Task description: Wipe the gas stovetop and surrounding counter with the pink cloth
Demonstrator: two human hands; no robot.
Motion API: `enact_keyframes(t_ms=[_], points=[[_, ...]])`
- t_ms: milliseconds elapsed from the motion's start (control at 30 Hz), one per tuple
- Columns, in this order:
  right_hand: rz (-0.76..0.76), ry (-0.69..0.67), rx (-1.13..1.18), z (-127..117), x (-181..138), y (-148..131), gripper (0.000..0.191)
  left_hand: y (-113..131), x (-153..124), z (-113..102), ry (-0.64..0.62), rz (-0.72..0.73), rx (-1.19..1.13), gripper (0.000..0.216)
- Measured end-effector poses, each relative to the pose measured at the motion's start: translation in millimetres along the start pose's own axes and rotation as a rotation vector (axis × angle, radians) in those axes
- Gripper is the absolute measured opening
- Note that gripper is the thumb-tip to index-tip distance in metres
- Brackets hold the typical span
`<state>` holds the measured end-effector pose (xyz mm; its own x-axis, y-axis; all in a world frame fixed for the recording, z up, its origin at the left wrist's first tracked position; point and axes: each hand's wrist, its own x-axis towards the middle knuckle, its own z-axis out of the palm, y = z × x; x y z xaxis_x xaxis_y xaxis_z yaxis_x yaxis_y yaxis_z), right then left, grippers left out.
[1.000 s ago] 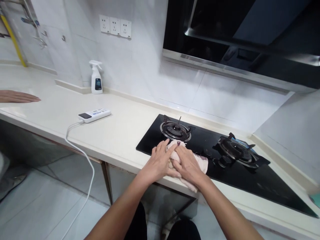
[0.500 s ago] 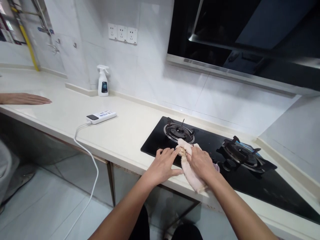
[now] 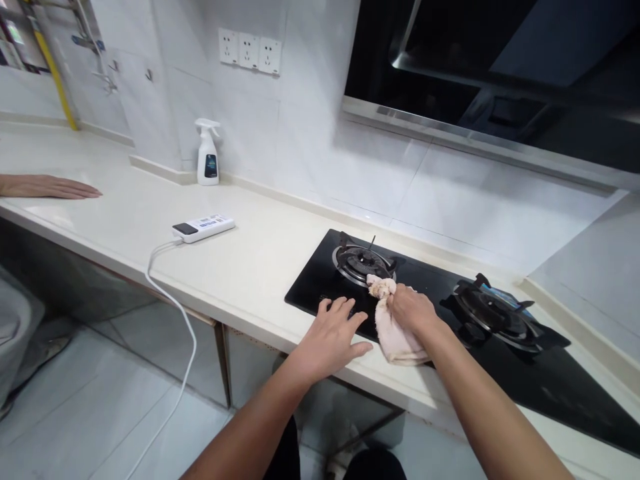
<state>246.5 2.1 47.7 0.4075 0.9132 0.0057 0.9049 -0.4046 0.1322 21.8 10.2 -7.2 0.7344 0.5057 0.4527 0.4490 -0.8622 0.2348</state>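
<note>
My right hand (image 3: 411, 310) is closed around a pale pink cloth (image 3: 395, 337) with brownish stains. The bunched end of the cloth lies against the front of the left burner (image 3: 364, 263), and its loose part hangs toward the counter's front edge. Beneath it is the black glass gas hob (image 3: 310, 283). My left hand (image 3: 333, 337), fingers spread and holding nothing, is over the front edge of the hob, a little left of the cloth. The right burner (image 3: 495, 313) sits farther right. My right palm and fingertips are partly hidden.
A white spray bottle (image 3: 207, 157) stands by the wall. A white power bank (image 3: 204, 228) with a cable (image 3: 185, 317) trailing to the floor lies on the counter (image 3: 265, 247). Another person's hand (image 3: 55, 187) rests flat at far left. The range hood (image 3: 480, 137) overhangs the hob.
My right hand has moved slightly right with the cloth. My left hand, earlier touching or close beside the cloth, is now apart from it. The view has shifted a little.
</note>
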Motion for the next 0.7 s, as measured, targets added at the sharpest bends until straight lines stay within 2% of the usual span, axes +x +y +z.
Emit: enact_keyframes(t_ms=[300, 700], points=[[0.006, 0.004, 0.057, 14, 26, 18, 0.028, 1, 0, -3, 0.005, 0.005, -0.027, 0.05], [0.005, -0.03, 0.202, 8, 45, 33, 0.025, 1, -2, -1, 0.001, 0.003, -0.026, 0.048]])
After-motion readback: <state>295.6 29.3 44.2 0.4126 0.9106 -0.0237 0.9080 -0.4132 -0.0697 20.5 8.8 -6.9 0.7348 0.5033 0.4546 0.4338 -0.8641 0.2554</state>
